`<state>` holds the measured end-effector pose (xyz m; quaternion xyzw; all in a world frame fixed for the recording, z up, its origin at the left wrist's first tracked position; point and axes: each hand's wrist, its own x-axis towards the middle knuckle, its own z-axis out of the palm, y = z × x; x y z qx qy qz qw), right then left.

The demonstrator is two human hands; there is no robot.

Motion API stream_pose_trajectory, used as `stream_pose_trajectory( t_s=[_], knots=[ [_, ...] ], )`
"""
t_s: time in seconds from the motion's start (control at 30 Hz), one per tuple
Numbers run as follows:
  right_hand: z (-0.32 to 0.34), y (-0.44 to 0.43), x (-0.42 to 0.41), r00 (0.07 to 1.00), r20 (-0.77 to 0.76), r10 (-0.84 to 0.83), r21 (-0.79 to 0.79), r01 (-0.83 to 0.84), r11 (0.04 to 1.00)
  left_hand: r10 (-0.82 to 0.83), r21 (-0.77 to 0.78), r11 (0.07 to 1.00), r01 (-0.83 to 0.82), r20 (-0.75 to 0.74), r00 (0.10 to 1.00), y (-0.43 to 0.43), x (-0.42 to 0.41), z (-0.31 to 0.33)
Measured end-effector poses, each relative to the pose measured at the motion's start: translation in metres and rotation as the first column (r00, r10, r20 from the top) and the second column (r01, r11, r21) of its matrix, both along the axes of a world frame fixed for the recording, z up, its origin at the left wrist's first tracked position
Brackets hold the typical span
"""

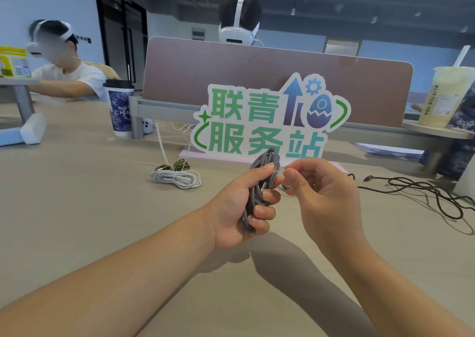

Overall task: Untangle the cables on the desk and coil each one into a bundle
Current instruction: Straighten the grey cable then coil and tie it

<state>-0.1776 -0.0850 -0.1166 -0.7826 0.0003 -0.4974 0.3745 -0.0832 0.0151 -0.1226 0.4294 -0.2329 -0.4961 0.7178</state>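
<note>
My left hand (241, 208) grips a coiled grey braided cable (264, 162) above the desk, its loops sticking up past my thumb. My right hand (321, 192) is close beside it, with thumb and fingers pinching the cable's plug end (286, 187). A white cable (177, 178) lies coiled on the desk to the left, with a small green patterned cable bundle (177, 165) just behind it. A thin black cable (424, 195) sprawls loose and tangled on the desk at the right.
A standing sign (270, 115) with green characters stands behind my hands, before a brown divider panel (231, 67). A blue paper cup (119, 108) stands at the left, a pale drink cup (444, 97) on a shelf at the right. A person sits at the far left.
</note>
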Motion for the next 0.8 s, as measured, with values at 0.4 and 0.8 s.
stream_pose_trajectory(
  t_s=[0.4,0.8],
  knots=[
    [-0.0003,-0.0009,0.0008,1.000,0.016,0.006,0.013,-0.006,1.000,-0.013,-0.011,1.000,0.013,-0.016,1.000,0.0001,0.0014,-0.0012],
    [0.0004,0.0000,0.0004,1.000,0.004,-0.011,0.013,0.011,1.000,-0.004,-0.007,1.000,0.004,-0.013,1.000,0.0007,0.0008,-0.0012]
  ],
)
